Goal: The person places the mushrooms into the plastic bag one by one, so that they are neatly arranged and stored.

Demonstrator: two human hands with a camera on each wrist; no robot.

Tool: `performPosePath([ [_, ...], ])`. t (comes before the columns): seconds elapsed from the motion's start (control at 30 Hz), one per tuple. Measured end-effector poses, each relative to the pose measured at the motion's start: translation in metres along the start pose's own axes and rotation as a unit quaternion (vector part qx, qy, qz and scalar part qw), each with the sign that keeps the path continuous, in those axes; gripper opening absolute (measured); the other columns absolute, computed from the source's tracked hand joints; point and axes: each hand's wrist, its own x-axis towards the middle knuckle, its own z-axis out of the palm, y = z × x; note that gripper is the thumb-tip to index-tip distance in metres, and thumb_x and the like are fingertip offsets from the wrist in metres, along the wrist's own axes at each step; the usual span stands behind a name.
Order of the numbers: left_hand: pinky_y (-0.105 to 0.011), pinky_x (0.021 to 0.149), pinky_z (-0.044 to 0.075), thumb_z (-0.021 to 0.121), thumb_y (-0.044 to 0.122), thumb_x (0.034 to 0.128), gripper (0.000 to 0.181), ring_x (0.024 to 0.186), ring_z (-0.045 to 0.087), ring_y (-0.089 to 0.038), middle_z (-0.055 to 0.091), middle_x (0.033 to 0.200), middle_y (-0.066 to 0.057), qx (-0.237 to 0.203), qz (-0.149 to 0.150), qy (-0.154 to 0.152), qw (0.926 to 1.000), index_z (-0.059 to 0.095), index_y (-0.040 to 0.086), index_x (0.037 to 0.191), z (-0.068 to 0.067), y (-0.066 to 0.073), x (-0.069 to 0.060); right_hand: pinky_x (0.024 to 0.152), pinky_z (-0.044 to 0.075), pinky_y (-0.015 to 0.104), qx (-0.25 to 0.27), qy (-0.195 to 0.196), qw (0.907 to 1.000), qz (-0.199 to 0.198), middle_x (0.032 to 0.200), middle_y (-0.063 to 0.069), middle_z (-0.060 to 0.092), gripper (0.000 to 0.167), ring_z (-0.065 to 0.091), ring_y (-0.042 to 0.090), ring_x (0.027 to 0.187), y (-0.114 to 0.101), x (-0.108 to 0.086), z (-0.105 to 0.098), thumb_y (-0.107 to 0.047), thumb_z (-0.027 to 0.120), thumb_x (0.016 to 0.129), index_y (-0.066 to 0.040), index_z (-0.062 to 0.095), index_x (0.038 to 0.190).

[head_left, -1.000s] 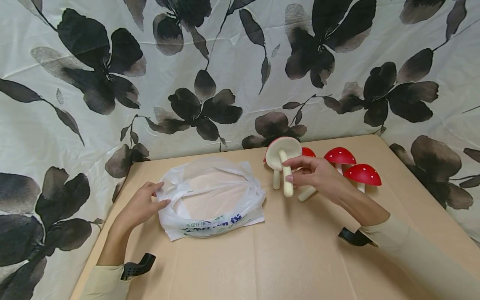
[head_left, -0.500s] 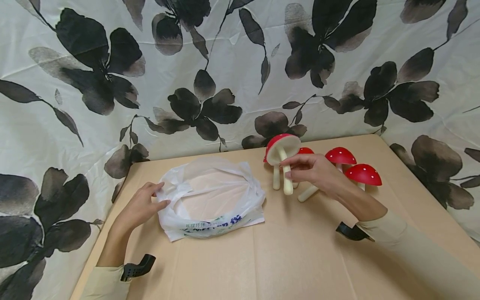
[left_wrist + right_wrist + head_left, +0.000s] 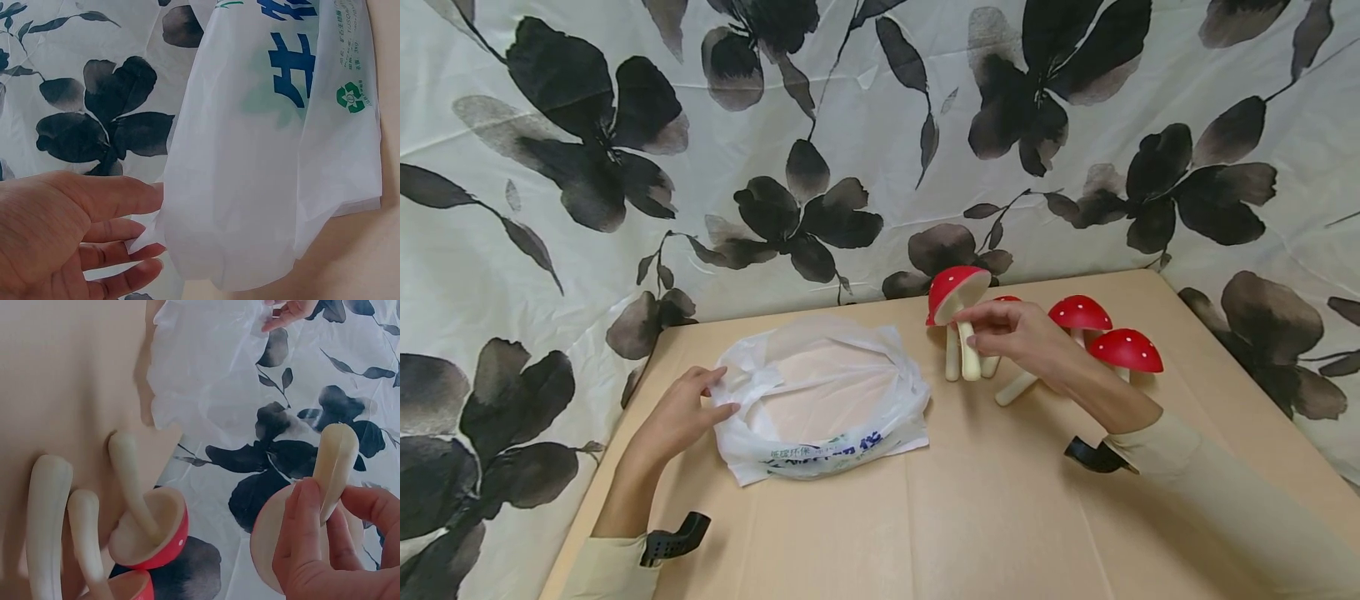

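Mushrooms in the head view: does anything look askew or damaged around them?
One pale stem below the right hand looks askew: it slants sideways, while the leftmost stem runs nearly straight up the picture. The hand hides its upper end. I see no damage or spill.

Red-capped mushrooms (image 3: 1124, 350): five in head view, one in right hand (image 3: 1022, 337), four others on table (image 3: 850, 533). Caps: five, one only thin sliver. Right wrist view: four mushrooms, three stems on table plus held one. Plastic bag (image 3: 767, 377): one. Recycling marks (image 3: 350, 97) on bag: one readable, left wrist view. Hands: two, one right, one left hand (image 3: 677, 410). Sleeves (image 3: 1195, 487): two. Black wrist pieces (image 3: 676, 540): two. Tables: one.
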Motion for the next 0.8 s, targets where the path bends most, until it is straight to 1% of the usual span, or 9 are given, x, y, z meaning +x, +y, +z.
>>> performPosePath([
  [0.07, -0.043, 0.079, 0.045, 0.079, 0.017, 0.0876, 0.067, 0.098, 0.057, -0.037, 0.058, 0.118, -0.027, 0.001, 0.0, -0.001, 1.0, 0.05, -0.018, 0.138, 0.0, 0.001, 0.0, 0.089, 0.055, 0.022, 0.009, -0.001, 1.0, 0.002, 0.135, 0.019, 0.06, 0.041, 0.064, 0.023, 0.11, 0.0, 0.001, 0.0, -0.01, 0.069, 0.095, -0.001, 0.062, 0.134],
  [0.13, -0.043, 0.078, 0.044, 0.079, 0.017, 0.0876, 0.068, 0.098, 0.057, -0.037, 0.058, 0.119, -0.027, 0.001, -0.003, -0.003, 1.0, 0.05, -0.018, 0.138, 0.0, 0.002, 0.0, 0.09, 0.054, 0.022, 0.014, 0.0, 0.9999, 0.009, 0.136, 0.017, 0.06, 0.042, 0.064, 0.021, 0.111, -0.001, 0.001, 0.0, -0.011, 0.069, 0.095, -0.002, 0.062, 0.134],
  [0.33, -0.043, 0.078, 0.045, 0.079, 0.017, 0.0878, 0.068, 0.098, 0.058, -0.037, 0.058, 0.12, -0.028, 0.005, -0.003, -0.006, 1.0, 0.049, -0.018, 0.138, -0.002, 0.004, 0.002, 0.089, 0.055, 0.026, 0.011, 0.003, 0.9992, 0.039, 0.133, 0.01, 0.062, 0.044, 0.062, 0.026, 0.114, -0.004, 0.004, -0.002, -0.022, 0.075, 0.092, -0.01, 0.065, 0.133],
  [0.47, -0.042, 0.077, 0.045, 0.078, 0.016, 0.088, 0.066, 0.097, 0.057, -0.037, 0.058, 0.118, -0.027, 0.004, 0.001, -0.005, 1.0, 0.05, -0.018, 0.137, -0.002, 0.004, 0.001, 0.089, 0.057, 0.032, 0.013, -0.009, 0.9993, 0.035, 0.132, 0.013, 0.064, 0.044, 0.064, 0.027, 0.115, -0.006, 0.006, -0.001, -0.022, 0.075, 0.092, -0.01, 0.064, 0.133],
  [0.57, -0.043, 0.078, 0.045, 0.078, 0.016, 0.0879, 0.066, 0.097, 0.058, -0.037, 0.059, 0.118, -0.027, 0.005, 0.006, -0.003, 1.0, 0.05, -0.019, 0.136, -0.003, 0.003, 0.001, 0.09, 0.057, 0.035, 0.011, -0.017, 0.9992, 0.034, 0.131, 0.012, 0.065, 0.044, 0.065, 0.028, 0.115, -0.009, 0.009, -0.001, -0.022, 0.075, 0.092, -0.011, 0.063, 0.133],
  [0.67, -0.043, 0.078, 0.045, 0.078, 0.016, 0.0878, 0.065, 0.097, 0.058, -0.037, 0.059, 0.119, -0.027, 0.008, 0.008, -0.003, 0.9999, 0.051, -0.018, 0.136, -0.003, 0.004, 0.001, 0.09, 0.057, 0.035, 0.005, -0.024, 0.9988, 0.042, 0.131, 0.01, 0.065, 0.045, 0.063, 0.029, 0.116, -0.012, 0.012, 0.0, -0.024, 0.075, 0.092, -0.015, 0.064, 0.134],
  [0.73, -0.043, 0.078, 0.045, 0.078, 0.016, 0.0879, 0.065, 0.097, 0.058, -0.038, 0.058, 0.119, -0.027, 0.008, 0.006, -0.004, 0.9999, 0.051, -0.018, 0.137, -0.004, 0.004, 0.001, 0.09, 0.057, 0.034, 0.001, -0.028, 0.9984, 0.049, 0.132, 0.007, 0.064, 0.046, 0.062, 0.027, 0.117, -0.014, 0.015, 0.001, -0.026, 0.075, 0.092, -0.017, 0.064, 0.136],
  [0.8, -0.043, 0.078, 0.045, 0.077, 0.016, 0.0881, 0.065, 0.097, 0.058, -0.038, 0.058, 0.119, -0.027, 0.008, 0.005, -0.005, 0.9999, 0.051, -0.018, 0.137, -0.003, 0.004, 0.001, 0.092, 0.056, 0.034, 0.025, -0.039, 0.9973, 0.057, 0.132, 0.009, 0.066, 0.046, 0.064, 0.027, 0.118, -0.016, 0.018, 0.002, -0.024, 0.073, 0.094, -0.015, 0.062, 0.138],
])
